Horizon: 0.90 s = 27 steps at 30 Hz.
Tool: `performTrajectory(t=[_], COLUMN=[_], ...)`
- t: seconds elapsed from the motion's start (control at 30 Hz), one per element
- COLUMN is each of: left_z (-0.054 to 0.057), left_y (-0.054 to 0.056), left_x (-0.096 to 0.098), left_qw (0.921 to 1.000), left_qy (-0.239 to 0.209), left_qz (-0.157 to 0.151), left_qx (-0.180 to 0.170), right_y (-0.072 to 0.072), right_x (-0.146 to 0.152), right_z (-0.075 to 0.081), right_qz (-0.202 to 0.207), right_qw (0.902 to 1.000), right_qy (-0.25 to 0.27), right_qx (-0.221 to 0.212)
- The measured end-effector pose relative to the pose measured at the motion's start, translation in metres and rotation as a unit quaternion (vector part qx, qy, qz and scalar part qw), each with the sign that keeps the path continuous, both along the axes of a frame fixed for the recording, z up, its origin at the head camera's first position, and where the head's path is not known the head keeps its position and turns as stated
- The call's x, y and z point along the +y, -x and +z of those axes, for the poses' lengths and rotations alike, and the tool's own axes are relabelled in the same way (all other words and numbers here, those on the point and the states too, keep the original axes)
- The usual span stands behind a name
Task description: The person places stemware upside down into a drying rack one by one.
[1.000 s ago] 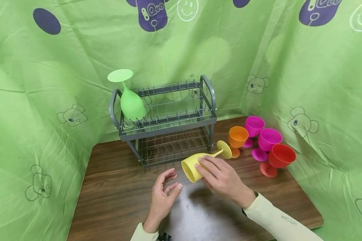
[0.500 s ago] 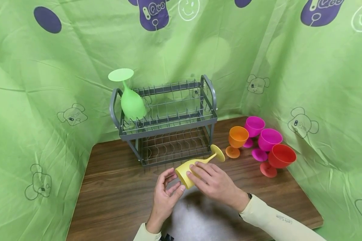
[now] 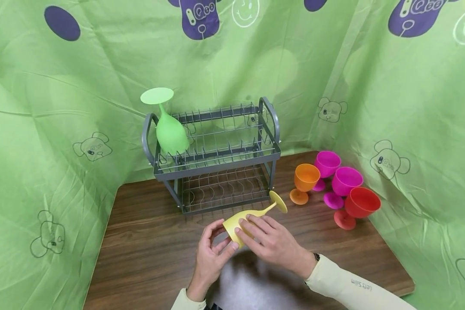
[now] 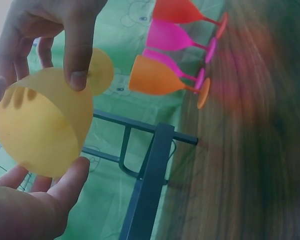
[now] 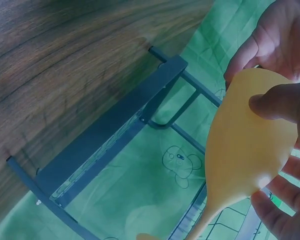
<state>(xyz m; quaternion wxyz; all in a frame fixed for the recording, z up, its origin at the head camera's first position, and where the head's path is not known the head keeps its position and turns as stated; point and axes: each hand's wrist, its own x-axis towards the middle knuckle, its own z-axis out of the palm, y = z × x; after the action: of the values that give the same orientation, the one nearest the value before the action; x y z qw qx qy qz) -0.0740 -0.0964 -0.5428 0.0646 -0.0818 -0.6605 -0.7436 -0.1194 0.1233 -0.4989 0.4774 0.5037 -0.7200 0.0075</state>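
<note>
A yellow plastic goblet is held on its side above the table, its foot toward the back right. My right hand grips the bowl, with several fingers spread along its upper side. At the open end, my left hand holds the rim between thumb and fingers. The left wrist view looks into the hollow bowl of the yellow goblet, with left fingertips at its edge. In the right wrist view, the same goblet shows its bowl narrowing into the stem, a thumb across it.
Behind the hands stands a grey two-tier dish rack. An upside-down green goblet sits at its upper left. On the right of the wooden table stand an orange goblet, two magenta goblets and a red goblet.
My right hand has brought the yellow goblet left and toward me. The left hand, apart from it a second ago, now holds its rim.
</note>
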Motion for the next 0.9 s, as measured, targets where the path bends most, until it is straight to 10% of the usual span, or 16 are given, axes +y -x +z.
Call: performTrajectory(t=[0.3,0.63,0.77,0.9], left_z=[0.002,0.008,0.009,0.007], left_y=[0.002,0.006,0.005,0.003], left_x=[0.003,-0.001,-0.003,-0.002], left_qw=[0.9998,0.9983,0.9969,0.9947], left_qy=[-0.019,-0.053,-0.070,-0.087], left_qz=[0.005,0.022,0.036,0.054], left_qx=[-0.004,0.005,0.001,0.001], right_y=[-0.003,-0.007,-0.008,-0.013], right_x=[0.003,0.019,0.024,0.025], right_z=[0.002,0.009,0.005,-0.005], right_qz=[-0.014,0.001,0.008,-0.004], right_qw=[0.9995,0.9734,0.9391,0.8572], right_qy=[0.006,0.126,0.205,0.303], right_qx=[-0.029,-0.191,-0.276,-0.416])
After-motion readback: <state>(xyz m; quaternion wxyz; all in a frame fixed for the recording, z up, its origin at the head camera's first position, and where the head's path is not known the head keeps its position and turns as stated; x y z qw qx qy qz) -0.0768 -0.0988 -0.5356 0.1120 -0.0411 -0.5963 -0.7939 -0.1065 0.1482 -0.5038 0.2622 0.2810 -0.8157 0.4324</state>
